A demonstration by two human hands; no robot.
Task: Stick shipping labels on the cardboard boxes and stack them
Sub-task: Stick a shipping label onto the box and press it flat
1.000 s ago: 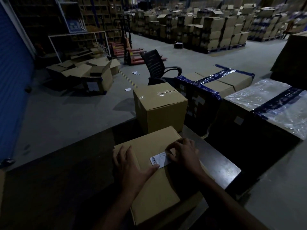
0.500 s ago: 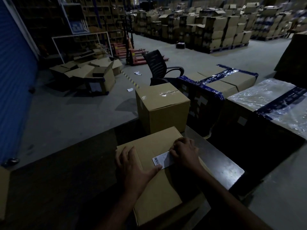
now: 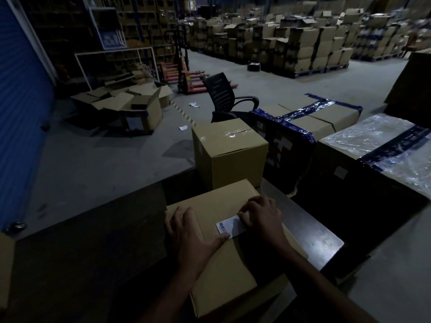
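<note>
A brown cardboard box lies on the dark table right in front of me. On its top sits a white shipping label with a barcode at its left end. My left hand lies flat on the box, its thumb touching the label's lower left corner. My right hand presses curled fingertips onto the label's right end and hides that part. A second, taller taped box stands just behind the first one.
Two large boxes with blue tape, one under clear wrap, stand close at the right. A black office chair is behind the table. Flattened cartons lie on the floor at left; pallets of boxes fill the back.
Both hands stay on the label and box; the right fingertips have shifted slightly along the label. My head has moved a little closer.
</note>
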